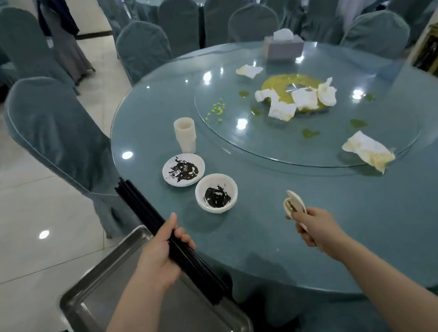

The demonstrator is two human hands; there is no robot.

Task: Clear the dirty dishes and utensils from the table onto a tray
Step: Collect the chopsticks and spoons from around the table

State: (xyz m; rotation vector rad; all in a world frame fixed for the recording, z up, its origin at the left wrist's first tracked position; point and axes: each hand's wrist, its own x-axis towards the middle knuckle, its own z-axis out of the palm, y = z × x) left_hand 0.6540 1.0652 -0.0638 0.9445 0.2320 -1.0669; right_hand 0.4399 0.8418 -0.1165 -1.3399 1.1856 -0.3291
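The left hand (pixel 161 256) is gripping a bundle of black chopsticks (pixel 166 237), fingers and thumb curled round the middle of the bundle, which is slanting from above the table's near-left edge down over the metal tray (pixel 89 298). The tray is sitting low at the left, just beside the round table (pixel 393 224), and its bare steel bottom is showing. The right hand (pixel 318 229) is hovering over the table's near side and is pinching a few white spoons (pixel 294 202) by their handles, the spoon bowls pointing up and away from the person. Between the two hands, a white bowl (pixel 216 193) smeared with dark sauce is resting on the table, and just beyond it a white saucer (pixel 183 169) with the same dark smears is lying near the edge. A stack of pale cups (pixel 185 134) is standing upright behind the saucer, beside the rim of the glass turntable (pixel 281 153). Crumpled napkins (pixel 299 98) are lying on the turntable around a yellowish spill, with a few green peas (pixel 217 108) scattered to the left. A tissue box (pixel 283 46) is standing at the far side.
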